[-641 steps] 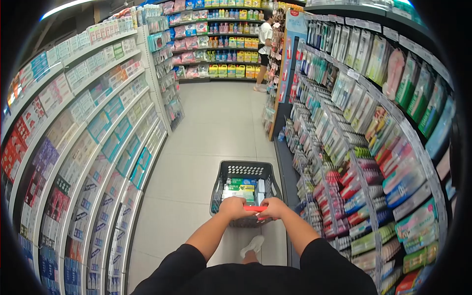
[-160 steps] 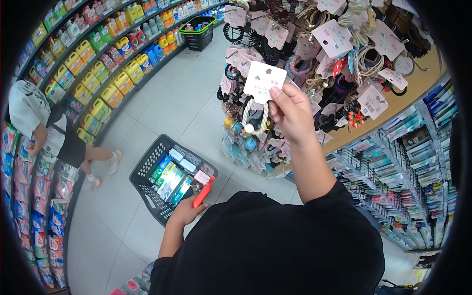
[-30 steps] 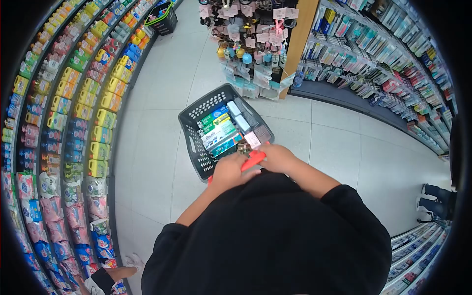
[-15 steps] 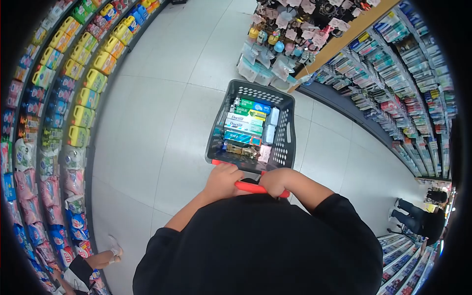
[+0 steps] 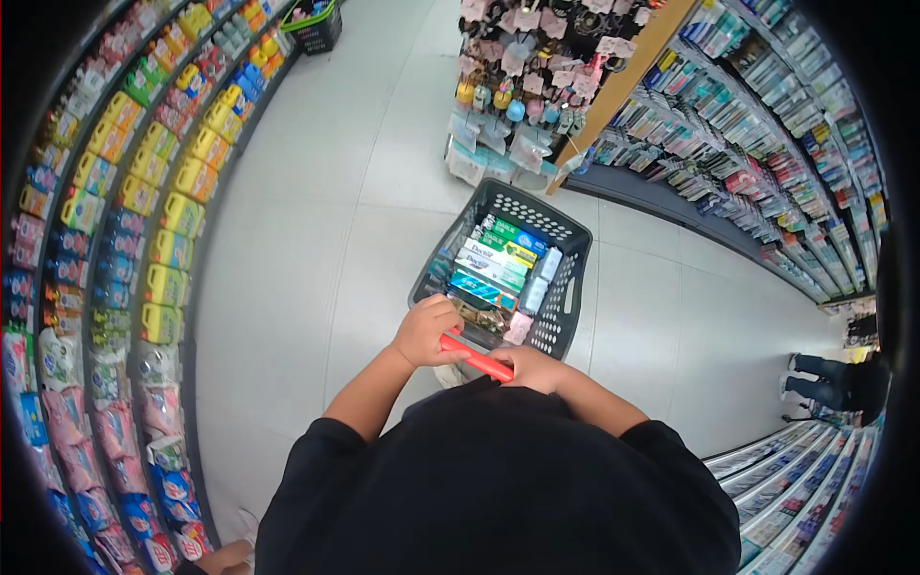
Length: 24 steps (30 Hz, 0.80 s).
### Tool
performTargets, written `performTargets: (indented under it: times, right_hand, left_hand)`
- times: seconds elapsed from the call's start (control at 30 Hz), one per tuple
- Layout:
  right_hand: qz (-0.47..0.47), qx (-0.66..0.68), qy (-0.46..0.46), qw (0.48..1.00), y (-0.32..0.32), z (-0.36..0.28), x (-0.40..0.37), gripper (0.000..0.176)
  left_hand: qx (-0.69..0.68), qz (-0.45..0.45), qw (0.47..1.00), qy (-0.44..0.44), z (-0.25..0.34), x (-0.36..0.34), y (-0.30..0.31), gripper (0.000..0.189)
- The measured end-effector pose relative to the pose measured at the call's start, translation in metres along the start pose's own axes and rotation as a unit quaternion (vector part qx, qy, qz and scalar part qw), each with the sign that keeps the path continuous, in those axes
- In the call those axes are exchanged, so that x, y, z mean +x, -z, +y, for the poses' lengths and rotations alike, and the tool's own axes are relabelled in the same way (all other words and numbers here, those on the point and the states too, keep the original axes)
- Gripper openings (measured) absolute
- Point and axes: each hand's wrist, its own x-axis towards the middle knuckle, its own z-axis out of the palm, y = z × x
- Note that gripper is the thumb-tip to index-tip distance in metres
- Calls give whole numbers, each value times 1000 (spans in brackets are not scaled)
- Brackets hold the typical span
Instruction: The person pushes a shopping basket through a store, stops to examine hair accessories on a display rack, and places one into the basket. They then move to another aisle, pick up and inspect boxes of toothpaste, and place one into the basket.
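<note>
Both hands are closed around a red handle [image 5: 476, 358] at the near side of a dark grey shopping basket [image 5: 567, 233]. My left hand [image 5: 428, 331] wraps its left part, and my right hand [image 5: 529, 368] grips its right end, close to my black shirt. Inside the basket lie green toothpaste boxes [image 5: 508, 236], white Doctor boxes [image 5: 489, 265] and a teal box [image 5: 482, 288]. Pale blue packs [image 5: 537, 287] sit along the right, with a pink pack [image 5: 518, 329] below them. Brownish packs near the handle are partly hidden.
Curved shelves on the left hold yellow jugs [image 5: 172, 251] and pink pouches [image 5: 163, 410]. A hanging-goods rack [image 5: 522, 86] stands ahead, beside packed shelves [image 5: 728, 144]. Another basket [image 5: 314, 31] is at the far left of the aisle. A person [image 5: 832, 381] stands at right; another person's arm [image 5: 228, 558] shows lower left.
The basket and its handle have turned clockwise. My right hand has shifted lower and to the left. A second basket has come into view, and the person at lower left is mostly out of view.
</note>
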Motion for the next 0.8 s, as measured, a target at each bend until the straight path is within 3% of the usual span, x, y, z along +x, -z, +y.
performTargets:
  times: [0.07,0.17,0.3,0.43,0.57,0.67,0.8]
  right_hand:
    - [71,35,53,995,-1,-1,-1,48]
    - [183,-28,113,976,0,-10,-2,41]
    - [290,-153,31,944,-5,-17,-2,38]
    - [222,-124,-39,966,16,-28,1,39]
    - [182,-66,51,980,44,8,29,42]
    - [180,-33,51,982,65,16,37,45]
    - [190,9,32,981,96,15,33,43]
  left_hand:
    - [7,-5,1000,7,-2,11,4,43]
    - [36,0,999,15,-15,23,2,38]
    - [67,-13,998,-2,-30,46,6,39]
    - [93,2,996,7,-44,66,3,49]
    - [118,-18,993,28,-60,87,-2,53]
    - [144,21,986,82,-67,100,-12,49]
    - [104,107,950,272,-61,115,-36,45]
